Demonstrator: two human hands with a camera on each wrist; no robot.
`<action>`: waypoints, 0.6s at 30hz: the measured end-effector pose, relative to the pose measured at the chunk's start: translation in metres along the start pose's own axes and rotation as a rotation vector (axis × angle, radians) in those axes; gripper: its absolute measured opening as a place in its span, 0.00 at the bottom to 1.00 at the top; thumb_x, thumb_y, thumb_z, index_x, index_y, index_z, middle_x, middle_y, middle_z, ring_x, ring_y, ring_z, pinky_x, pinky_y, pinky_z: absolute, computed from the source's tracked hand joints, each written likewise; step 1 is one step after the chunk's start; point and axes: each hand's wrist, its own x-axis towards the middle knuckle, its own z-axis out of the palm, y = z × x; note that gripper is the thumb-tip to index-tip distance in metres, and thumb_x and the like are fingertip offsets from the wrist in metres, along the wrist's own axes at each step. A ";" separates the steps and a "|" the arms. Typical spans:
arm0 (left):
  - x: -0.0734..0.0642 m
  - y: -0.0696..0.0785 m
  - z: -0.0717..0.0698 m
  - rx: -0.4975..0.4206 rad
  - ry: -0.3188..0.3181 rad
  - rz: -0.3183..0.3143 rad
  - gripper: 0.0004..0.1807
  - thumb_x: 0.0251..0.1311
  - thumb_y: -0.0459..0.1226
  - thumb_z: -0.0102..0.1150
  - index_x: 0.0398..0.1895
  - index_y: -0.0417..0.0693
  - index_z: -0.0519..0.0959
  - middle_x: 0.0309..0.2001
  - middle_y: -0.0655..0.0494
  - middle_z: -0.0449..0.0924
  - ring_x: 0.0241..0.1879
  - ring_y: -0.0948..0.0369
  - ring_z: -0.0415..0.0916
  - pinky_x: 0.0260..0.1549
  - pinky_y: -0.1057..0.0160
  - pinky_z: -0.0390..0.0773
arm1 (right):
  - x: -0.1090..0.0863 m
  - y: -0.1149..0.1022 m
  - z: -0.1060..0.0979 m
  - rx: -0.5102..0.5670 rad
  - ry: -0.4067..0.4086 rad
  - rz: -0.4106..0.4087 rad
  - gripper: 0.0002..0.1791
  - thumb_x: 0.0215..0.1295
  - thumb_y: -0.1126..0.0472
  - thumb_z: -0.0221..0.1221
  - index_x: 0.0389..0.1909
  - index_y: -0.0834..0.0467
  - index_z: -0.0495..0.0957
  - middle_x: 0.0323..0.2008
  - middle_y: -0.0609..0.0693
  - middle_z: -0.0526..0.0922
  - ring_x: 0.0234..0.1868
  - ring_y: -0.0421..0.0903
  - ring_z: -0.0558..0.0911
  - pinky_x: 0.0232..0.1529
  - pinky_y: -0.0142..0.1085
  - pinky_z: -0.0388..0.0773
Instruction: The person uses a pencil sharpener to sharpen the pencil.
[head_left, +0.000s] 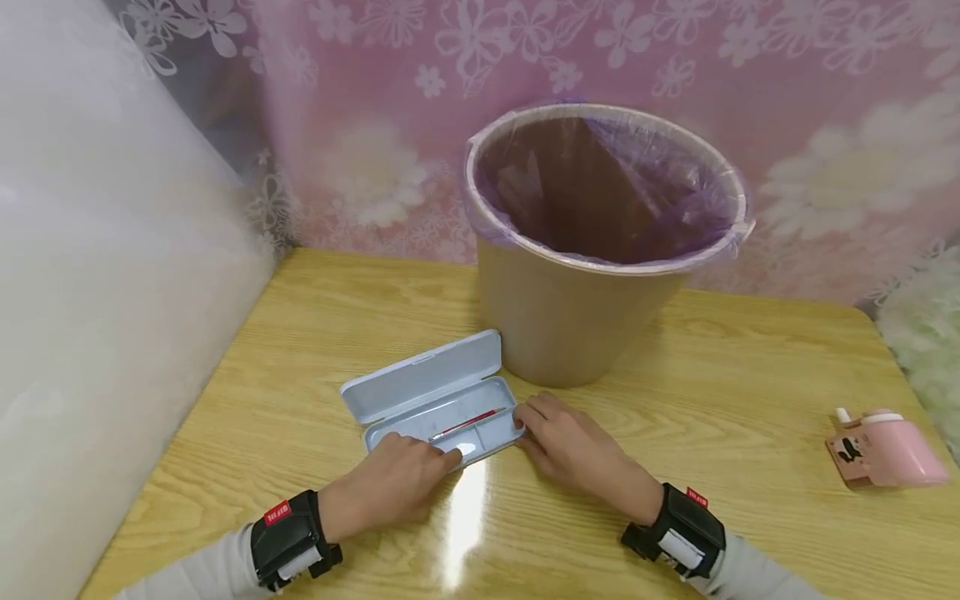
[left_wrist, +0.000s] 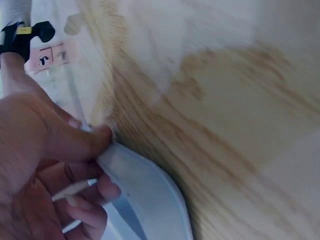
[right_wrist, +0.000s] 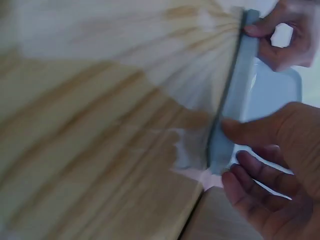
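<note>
A light blue pencil case [head_left: 422,375] lies on the table with its lid raised. Inside it is a red pencil [head_left: 471,422], slanting across the tray beside a small divider. My left hand [head_left: 393,475] grips the front wall of the case toward its left, the thumb on the outer side of the rim in the left wrist view, where the case [left_wrist: 150,187] shows in part. At the other end, my right hand [head_left: 573,446] pinches the right corner. In the right wrist view its thumb presses the front wall of the case [right_wrist: 234,100], with the other fingers around the end.
Right behind the case stands a beige bin [head_left: 570,325] lined with a purple bag. A pink pencil sharpener [head_left: 888,450] with a crank sits at the table's right. A flowered curtain [head_left: 375,125] hangs behind the wooden table [head_left: 300,333]; a white surface [head_left: 112,250] rises at the left.
</note>
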 end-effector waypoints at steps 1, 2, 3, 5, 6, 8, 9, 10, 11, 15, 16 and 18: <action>0.000 0.000 0.000 0.018 0.008 0.020 0.18 0.40 0.34 0.73 0.31 0.54 0.72 0.19 0.65 0.71 0.19 0.65 0.66 0.14 0.64 0.63 | 0.000 -0.001 -0.001 -0.007 0.006 -0.004 0.08 0.62 0.62 0.70 0.37 0.56 0.80 0.36 0.46 0.79 0.39 0.41 0.77 0.39 0.33 0.79; 0.000 -0.001 -0.001 0.037 0.015 0.040 0.18 0.40 0.34 0.73 0.31 0.54 0.72 0.20 0.65 0.71 0.20 0.65 0.67 0.14 0.64 0.65 | -0.001 -0.001 -0.002 -0.015 0.007 -0.014 0.08 0.62 0.61 0.70 0.37 0.56 0.80 0.37 0.46 0.80 0.40 0.41 0.78 0.40 0.34 0.80; 0.000 -0.001 0.000 0.049 0.027 0.061 0.17 0.41 0.34 0.73 0.31 0.54 0.73 0.20 0.65 0.71 0.21 0.66 0.67 0.15 0.64 0.65 | -0.003 -0.002 -0.003 -0.019 0.001 -0.027 0.07 0.62 0.61 0.70 0.37 0.56 0.81 0.37 0.46 0.80 0.41 0.41 0.78 0.40 0.33 0.80; 0.000 -0.002 0.001 0.071 0.044 0.101 0.17 0.42 0.35 0.73 0.31 0.55 0.73 0.20 0.65 0.71 0.21 0.66 0.68 0.15 0.65 0.65 | -0.009 -0.004 -0.006 -0.020 -0.026 -0.049 0.05 0.62 0.60 0.70 0.34 0.55 0.83 0.37 0.44 0.80 0.40 0.41 0.77 0.40 0.32 0.79; 0.000 -0.002 0.001 0.078 0.051 0.118 0.16 0.43 0.35 0.73 0.32 0.56 0.74 0.21 0.65 0.72 0.21 0.66 0.69 0.15 0.66 0.64 | -0.013 -0.005 -0.007 -0.015 -0.035 -0.054 0.05 0.62 0.60 0.70 0.33 0.54 0.83 0.36 0.44 0.80 0.39 0.40 0.77 0.39 0.31 0.79; 0.000 -0.002 0.002 0.080 0.055 0.153 0.16 0.44 0.34 0.72 0.33 0.57 0.75 0.21 0.66 0.73 0.21 0.67 0.69 0.15 0.67 0.62 | -0.023 -0.008 -0.008 -0.002 -0.045 -0.052 0.05 0.61 0.60 0.71 0.32 0.54 0.83 0.36 0.43 0.80 0.38 0.39 0.77 0.38 0.30 0.78; 0.000 -0.002 0.003 0.082 0.060 0.170 0.16 0.44 0.33 0.71 0.33 0.57 0.75 0.20 0.67 0.72 0.20 0.67 0.68 0.15 0.68 0.60 | -0.028 -0.011 -0.010 0.006 -0.045 -0.052 0.06 0.60 0.60 0.72 0.32 0.53 0.83 0.36 0.43 0.80 0.38 0.38 0.77 0.37 0.29 0.77; 0.001 -0.002 0.004 0.086 0.059 0.183 0.16 0.45 0.33 0.71 0.34 0.58 0.75 0.21 0.67 0.73 0.20 0.66 0.69 0.16 0.68 0.59 | -0.032 -0.013 -0.011 0.007 -0.037 -0.052 0.06 0.59 0.61 0.72 0.31 0.53 0.83 0.36 0.43 0.80 0.38 0.38 0.77 0.37 0.29 0.77; 0.002 -0.001 0.004 0.093 0.061 0.194 0.16 0.47 0.33 0.71 0.35 0.58 0.76 0.22 0.68 0.74 0.21 0.66 0.69 0.16 0.69 0.59 | -0.037 -0.015 -0.011 0.007 -0.022 -0.051 0.07 0.58 0.61 0.73 0.31 0.53 0.82 0.36 0.43 0.79 0.38 0.38 0.77 0.36 0.28 0.77; 0.007 0.000 0.006 0.125 0.080 0.235 0.11 0.56 0.37 0.69 0.38 0.60 0.78 0.25 0.68 0.77 0.24 0.66 0.72 0.19 0.70 0.61 | -0.052 -0.022 -0.014 0.008 0.033 -0.046 0.11 0.54 0.63 0.75 0.27 0.52 0.80 0.32 0.42 0.76 0.34 0.37 0.75 0.33 0.26 0.74; 0.009 0.001 0.007 0.135 0.087 0.241 0.09 0.59 0.39 0.68 0.38 0.61 0.78 0.26 0.68 0.77 0.25 0.66 0.73 0.19 0.70 0.61 | -0.056 -0.023 -0.015 0.011 0.038 -0.034 0.11 0.53 0.63 0.75 0.26 0.52 0.80 0.31 0.42 0.75 0.33 0.36 0.75 0.32 0.26 0.73; 0.012 0.002 0.009 0.146 0.100 0.257 0.06 0.64 0.42 0.65 0.39 0.61 0.77 0.26 0.68 0.77 0.26 0.65 0.74 0.19 0.70 0.62 | -0.062 -0.024 -0.016 0.026 0.034 0.003 0.11 0.53 0.62 0.75 0.26 0.52 0.81 0.31 0.41 0.75 0.33 0.35 0.75 0.32 0.25 0.74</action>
